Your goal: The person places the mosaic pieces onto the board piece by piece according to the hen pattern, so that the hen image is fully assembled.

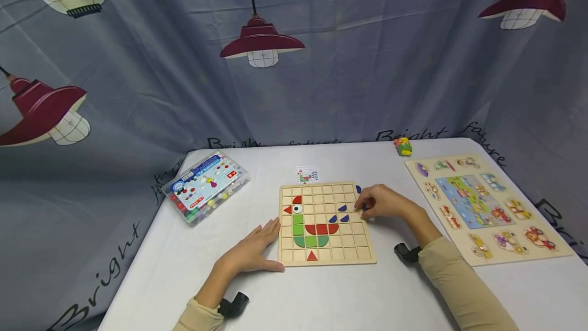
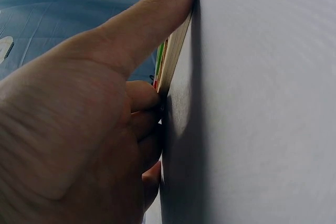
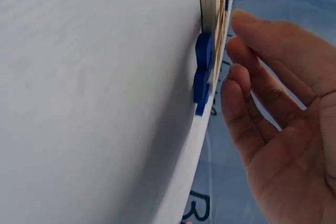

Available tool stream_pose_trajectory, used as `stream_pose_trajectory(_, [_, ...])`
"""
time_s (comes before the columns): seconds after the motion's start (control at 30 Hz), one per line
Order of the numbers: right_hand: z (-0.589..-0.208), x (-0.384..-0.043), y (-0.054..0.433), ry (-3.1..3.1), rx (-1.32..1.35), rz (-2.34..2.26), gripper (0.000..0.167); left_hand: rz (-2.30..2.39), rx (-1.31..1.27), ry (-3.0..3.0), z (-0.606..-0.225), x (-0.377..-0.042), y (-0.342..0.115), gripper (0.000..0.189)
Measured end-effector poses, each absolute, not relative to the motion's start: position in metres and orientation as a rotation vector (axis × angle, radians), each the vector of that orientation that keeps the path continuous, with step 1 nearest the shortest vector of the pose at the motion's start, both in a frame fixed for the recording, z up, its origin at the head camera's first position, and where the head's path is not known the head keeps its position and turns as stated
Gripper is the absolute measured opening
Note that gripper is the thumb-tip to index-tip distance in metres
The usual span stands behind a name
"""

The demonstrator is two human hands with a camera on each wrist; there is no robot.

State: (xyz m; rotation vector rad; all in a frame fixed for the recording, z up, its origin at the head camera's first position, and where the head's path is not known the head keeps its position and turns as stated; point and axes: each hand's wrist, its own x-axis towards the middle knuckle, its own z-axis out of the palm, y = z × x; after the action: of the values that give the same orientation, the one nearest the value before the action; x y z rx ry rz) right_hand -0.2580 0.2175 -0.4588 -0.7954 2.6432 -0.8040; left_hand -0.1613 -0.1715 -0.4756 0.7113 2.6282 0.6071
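A square wooden grid board (image 1: 353,254) lies on the white table. In it sit a red triangle (image 1: 312,256), green squares (image 1: 298,230), red pieces (image 1: 321,229), a white eye piece (image 1: 297,209) and a few blue quarter-round pieces (image 1: 333,218). My left hand (image 1: 250,251) rests at the board's left side, fingers straight along the edge and thumb by the near corner. My right hand (image 1: 386,202) is over the right edge, fingers softly bent, nothing showing between them in the right wrist view. Loose blue pieces (image 3: 201,69) lie beside the board, below its fingertips (image 3: 242,18).
A small picture card (image 1: 307,174) lies behind the board. At the left is a clear plastic case (image 1: 209,188) of coloured pieces. A wooden peg puzzle (image 1: 487,208) lies to the right, with a small colourful toy figure (image 1: 403,146) behind it. A printed curtain (image 1: 321,91) hangs behind the table.
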Motion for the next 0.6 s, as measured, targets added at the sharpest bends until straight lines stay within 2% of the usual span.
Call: stream_pose_trajectory(0.6, [-0.465, -0.249, 0.233, 2.700, -0.731, -0.792, 0.022, 0.624, 0.718, 2.620, -0.477, -0.161, -0.172, 0.112])
